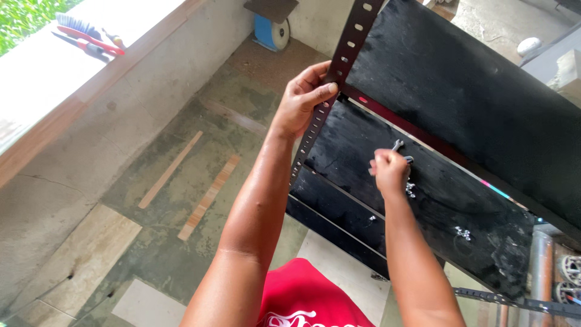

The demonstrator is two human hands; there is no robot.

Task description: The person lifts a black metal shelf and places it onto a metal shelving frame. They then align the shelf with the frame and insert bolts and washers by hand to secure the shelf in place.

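Note:
A black shelving rack stands in front of me, with a top shelf and a lower shelf. My left hand grips its dark perforated upright post near the corner of the top shelf. Below the top shelf, my right hand is closed on a small silver wrench over the lower shelf. A few small silver bolts or nuts lie on that shelf just beside my right hand, and a few others lie further right.
A low concrete wall with a ledge runs along the left; a red-handled brush lies on it. Two wooden strips lie on the patchy floor. A blue and white object stands at the back. Another perforated bar sits low right.

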